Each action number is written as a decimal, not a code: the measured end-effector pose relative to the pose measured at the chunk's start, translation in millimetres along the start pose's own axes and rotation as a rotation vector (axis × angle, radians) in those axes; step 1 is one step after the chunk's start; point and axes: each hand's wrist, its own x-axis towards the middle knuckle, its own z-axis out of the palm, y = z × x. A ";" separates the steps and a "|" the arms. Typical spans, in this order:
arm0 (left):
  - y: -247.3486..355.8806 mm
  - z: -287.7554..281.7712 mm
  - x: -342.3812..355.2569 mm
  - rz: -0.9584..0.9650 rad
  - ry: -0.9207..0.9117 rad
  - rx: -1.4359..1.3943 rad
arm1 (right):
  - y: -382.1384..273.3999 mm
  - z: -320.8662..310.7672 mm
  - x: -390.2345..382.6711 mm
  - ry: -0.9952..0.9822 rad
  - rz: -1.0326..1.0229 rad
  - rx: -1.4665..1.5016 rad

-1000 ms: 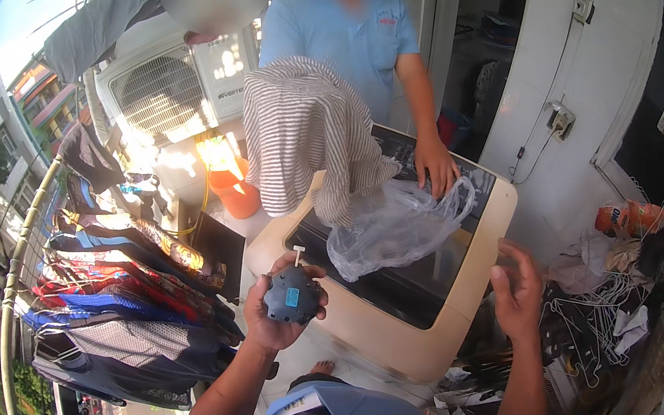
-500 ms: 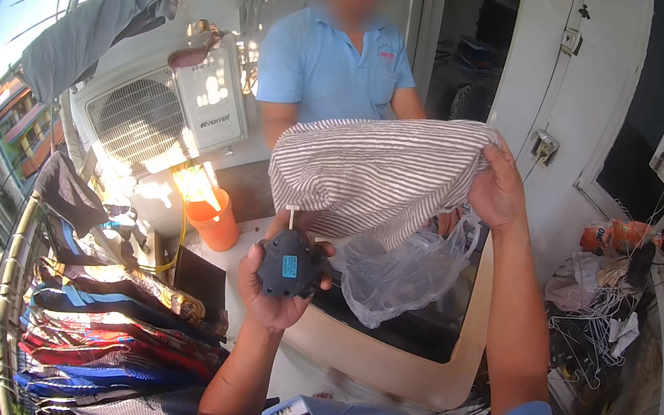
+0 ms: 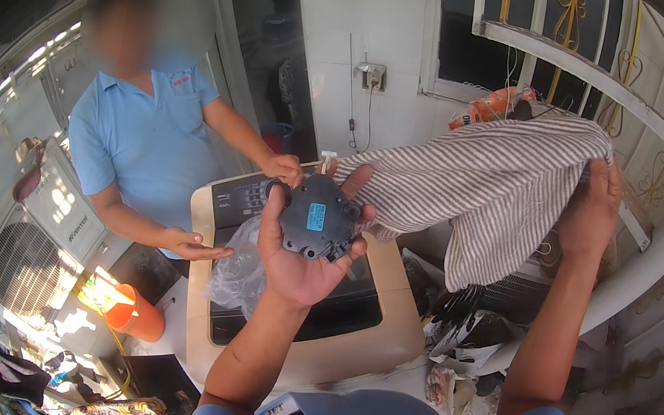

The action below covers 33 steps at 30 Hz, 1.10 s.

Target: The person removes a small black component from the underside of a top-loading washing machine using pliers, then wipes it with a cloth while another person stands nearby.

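beige washer [image 3: 394, 322] behind; left hand [image 3: 299, 279] grips dark part [image 3: 295, 223], right hand [image 3: 587, 220] clutches striped cloth [image 3: 477, 170]; i'd keep cloth off white stem [image 3: 328, 158].

A dark rounded device [image 3: 317, 227] is held in the left hand [image 3: 303, 279] — a striped cloth [image 3: 484, 179] is gripped by the right hand [image 3: 591, 216]

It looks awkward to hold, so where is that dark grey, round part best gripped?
Probably by opposite edges of the dark grey, round part, coming from the near side, as the left hand does: its body is broad, and the thin white T-shaped stem juts out the far side.
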 end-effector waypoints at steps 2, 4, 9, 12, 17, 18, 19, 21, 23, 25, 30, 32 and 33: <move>-11.1 -7.7 8.2 -0.105 0.064 -0.167 | -5.0 -29.5 2.7 0.161 0.016 0.193; -22.4 -14.1 14.3 -0.163 0.146 -0.277 | -9.5 -57.0 1.4 0.261 0.025 0.251; -39.6 -56.5 -2.2 -0.161 0.235 -0.097 | 26.0 -82.0 -56.1 0.048 0.122 0.088; -66.5 -62.8 -7.1 -0.133 0.380 0.162 | 71.9 -73.5 -106.0 -0.262 0.055 -0.196; -116.9 -67.5 -3.2 0.037 0.499 0.517 | 95.4 -1.7 -175.6 -0.538 -0.347 -0.422; -124.2 -64.8 -4.8 0.085 0.473 0.692 | 99.6 11.4 -186.8 -0.474 -0.347 -0.403; -128.0 -65.8 -11.1 0.135 0.450 0.870 | 103.7 17.1 -190.8 -0.416 -0.290 -0.379; -132.2 -78.9 -26.7 0.167 0.415 0.934 | 109.9 27.7 -191.5 -0.314 -0.131 -0.312; -126.6 -84.5 -27.6 0.130 0.328 0.885 | 111.9 32.4 -181.2 -0.191 0.194 -0.056; -106.5 -83.7 -27.5 0.023 0.204 0.717 | 101.8 29.9 -170.3 -0.039 0.644 0.381; -68.0 -65.4 -30.2 -0.504 0.131 0.075 | 88.1 1.2 -129.6 -0.539 0.145 0.044; -57.0 -55.4 -34.6 -0.645 0.152 0.027 | 54.6 0.3 -106.9 -0.978 -0.321 -0.193; -51.3 -52.9 -36.4 -0.687 0.187 0.054 | 43.0 2.4 -103.0 -1.085 -0.365 -0.288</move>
